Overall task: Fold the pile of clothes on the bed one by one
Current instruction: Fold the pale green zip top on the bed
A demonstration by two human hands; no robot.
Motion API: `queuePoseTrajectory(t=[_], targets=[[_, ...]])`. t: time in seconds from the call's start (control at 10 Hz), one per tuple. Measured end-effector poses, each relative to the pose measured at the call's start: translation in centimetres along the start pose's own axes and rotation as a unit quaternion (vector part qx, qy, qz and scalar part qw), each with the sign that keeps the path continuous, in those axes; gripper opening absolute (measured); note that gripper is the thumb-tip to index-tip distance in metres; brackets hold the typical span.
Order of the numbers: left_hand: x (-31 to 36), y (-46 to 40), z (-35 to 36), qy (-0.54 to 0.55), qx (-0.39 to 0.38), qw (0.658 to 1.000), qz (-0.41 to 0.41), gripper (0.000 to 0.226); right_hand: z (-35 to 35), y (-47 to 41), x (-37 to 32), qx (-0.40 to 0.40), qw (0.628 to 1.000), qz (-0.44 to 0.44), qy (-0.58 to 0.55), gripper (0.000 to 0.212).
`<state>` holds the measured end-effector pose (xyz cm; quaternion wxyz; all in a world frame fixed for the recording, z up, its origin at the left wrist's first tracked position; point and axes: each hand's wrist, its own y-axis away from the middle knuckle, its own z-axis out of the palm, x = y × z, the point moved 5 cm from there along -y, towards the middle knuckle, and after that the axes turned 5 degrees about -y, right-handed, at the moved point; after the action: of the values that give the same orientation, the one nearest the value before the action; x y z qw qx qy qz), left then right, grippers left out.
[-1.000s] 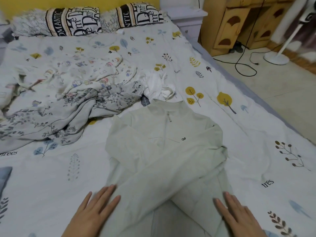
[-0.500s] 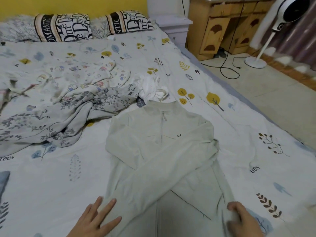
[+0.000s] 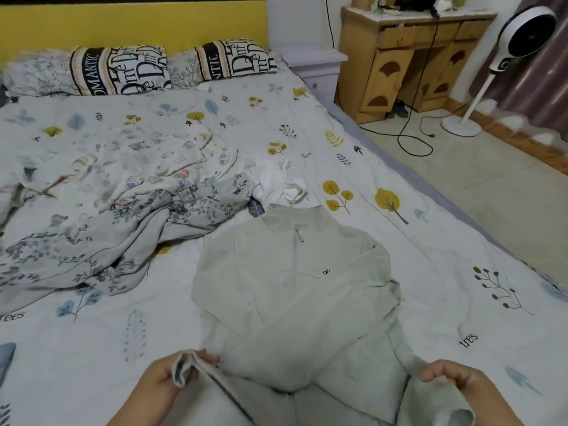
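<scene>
A second ago both hands lay flat, palms down, on the bottom of the pale green zip-neck top (image 3: 295,290); half a second ago the right was already curling at the hem; now the left hand (image 3: 159,385) pinches the near left hem corner, the cloth bunched up and lifted between thumb and fingers, and the right hand (image 3: 451,379) has its fingers curled over the near right hem edge, which also rises off the bed (image 3: 445,241). The smoothing looks finished, so the likely step in hand is carrying the hem up toward the collar to halve the garment. The top itself lies face up in the near middle of the bed, collar away from the person, both sleeves crossed over its front. Beyond its collar waits the rest of the pile: a white garment (image 3: 276,182) just past the collar, and a grey floral piece (image 3: 92,241) with a cartoon-print piece (image 3: 147,161) to the left, all unfolded, so the task appears early. As for writing, a small dark logo reading roughly "alı" sits on the chest; the bed sheet carries the word "trees" at the left edge and near right; the two pillows (image 3: 123,70) show "ROMANTIC" on a dark band, with large broken letters that seem to repeat "Dream"
</scene>
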<state>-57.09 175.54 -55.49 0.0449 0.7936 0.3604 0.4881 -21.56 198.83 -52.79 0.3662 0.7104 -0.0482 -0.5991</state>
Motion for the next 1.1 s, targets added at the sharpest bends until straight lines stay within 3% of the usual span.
queuePoseTrajectory(t=[0.1,0.2,0.3,0.4,0.5,0.8,0.9,1.0,1.1], targets=[[5.2,-1.1,-2.2,0.132,0.1,0.985,-0.053,0.07,-1.2,-2.3,-1.2,-0.003,0.997,-0.019,0.077,0.045],[6.8,-2.8,-3.5,0.2,0.125,0.97,-0.051,0.037,-0.9,-3.9,-4.6,0.084,0.984,-0.061,0.145,0.019],[8.5,-5.6,-4.9,0.225,0.154,0.962,-0.023,0.032,-1.3,-5.6,-7.3,0.148,0.979,-0.095,0.107,0.01],[9.3,-8.8,-6.1,0.223,0.205,0.952,-0.034,0.027,-1.2,-8.8,-9.1,0.127,0.984,-0.126,0.029,0.013],[9.6,-12.3,-6.8,0.17,0.249,0.952,-0.049,0.029,-0.4,-12.3,-10.5,0.12,0.986,-0.119,0.004,0.018],[9.7,-20.6,-6.7,0.032,0.301,0.95,-0.073,0.016,2.5,-21.2,-12.8,0.196,0.964,-0.129,0.126,0.026],[9.6,-21.7,-7.2,-0.024,0.359,0.928,-0.101,0.021,2.9,-21.8,-13.9,0.275,0.926,-0.136,0.221,0.024],[10.0,-21.6,-6.2,-0.14,0.4,0.903,-0.07,0.045,5.0,-21.4,-14.2,0.331,0.86,-0.171,0.35,0.054],[11.2,-22.0,-1.7,-0.339,0.319,0.882,0.071,0.059,9.9,-21.8,-12.4,0.252,0.788,-0.263,0.496,0.058]])
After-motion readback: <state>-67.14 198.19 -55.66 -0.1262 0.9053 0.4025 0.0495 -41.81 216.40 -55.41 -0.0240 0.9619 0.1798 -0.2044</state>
